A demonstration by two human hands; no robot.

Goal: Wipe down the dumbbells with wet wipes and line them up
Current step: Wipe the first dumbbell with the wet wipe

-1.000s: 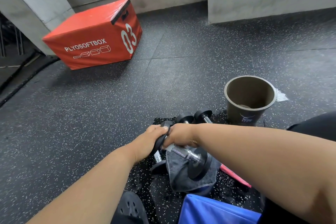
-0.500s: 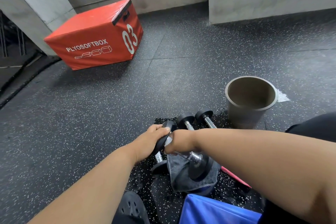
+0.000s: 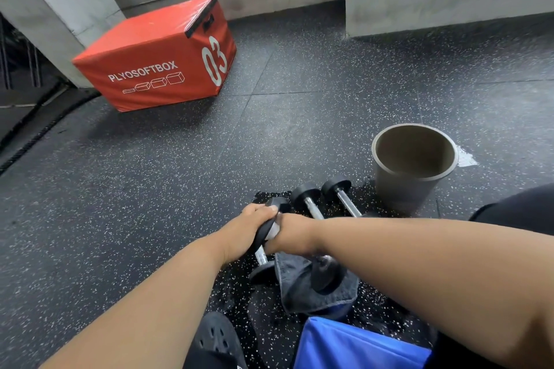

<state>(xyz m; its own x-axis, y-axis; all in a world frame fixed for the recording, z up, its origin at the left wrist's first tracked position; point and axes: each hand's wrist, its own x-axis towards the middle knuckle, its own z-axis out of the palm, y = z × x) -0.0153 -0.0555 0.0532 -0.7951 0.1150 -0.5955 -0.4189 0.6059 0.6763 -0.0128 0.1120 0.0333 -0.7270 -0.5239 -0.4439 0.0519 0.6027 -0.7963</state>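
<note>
Over the last second I saw little change. My left hand [image 3: 244,232] stayed curled over the upper black head of the held dumbbell [image 3: 325,274], its fingers closed around that head. My right hand [image 3: 289,234] stayed against the same end from the other side, pressing a small pale patch that I took to be the wet wipe [image 3: 273,229]. Whether the right fingers were closed on it I could not tell, since the wrist hid them. The lower head of the held dumbbell had dropped slightly and sat against the grey towel [image 3: 311,287]. I judged that the wiping of this head was still in progress and that lining up had not begun for this one.

Three more dumbbells lay just above the hands in the centre of the frame: the nearest dumbbell [image 3: 260,262] partly under my hands, the middle dumbbell [image 3: 305,198] and the right dumbbell [image 3: 337,189] roughly parallel to each other.

The surface was a dark speckled rubber floor [image 3: 150,189], visibly wet around the dumbbells. A grey bucket [image 3: 413,171] stood right of centre with a small puddle [image 3: 466,157] beside it. A red plyo box [image 3: 159,60] marked 03 sat at upper left against a concrete pillar [image 3: 51,3]. A blue bag [image 3: 356,347] and a black perforated shoe [image 3: 218,338] occupied the bottom edge.
</note>
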